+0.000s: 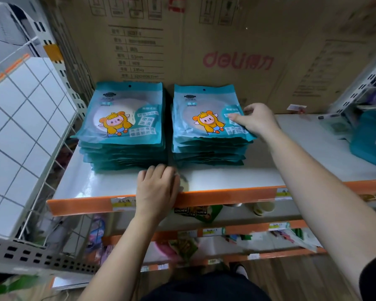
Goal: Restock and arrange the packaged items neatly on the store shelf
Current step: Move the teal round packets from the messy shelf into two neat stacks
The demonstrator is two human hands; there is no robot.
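Right stack (211, 131) of teal packets lies flat on the shelf (258, 177). Its top packet is a little skewed, the near right corner overhanging those beneath. The right hand (257, 120) is at this stack's right edge, fingers fairly straight and laid on the top packet. It touches and presses with no clear pinch, so it reads as released rather than grasping.

The left stack (123, 127) stands just left of the right stack, a narrow gap between them, its lower packets slightly fanned. The left hand (157, 189) rests palm-down on the shelf, just in front of the right stack's near left corner, fingers loosely bent and holding nothing. There is a pale round shape beside that hand, too blurred to name.

Behind the right stack is a cardboard box (204, 51). Well to its right sits a teal bin (369, 142).

Judgement: the step in hand looks like squaring up, not adding stock. The next move calls for nudging the top packet back into line with light pressure only — the glossy packets look likely to slide.
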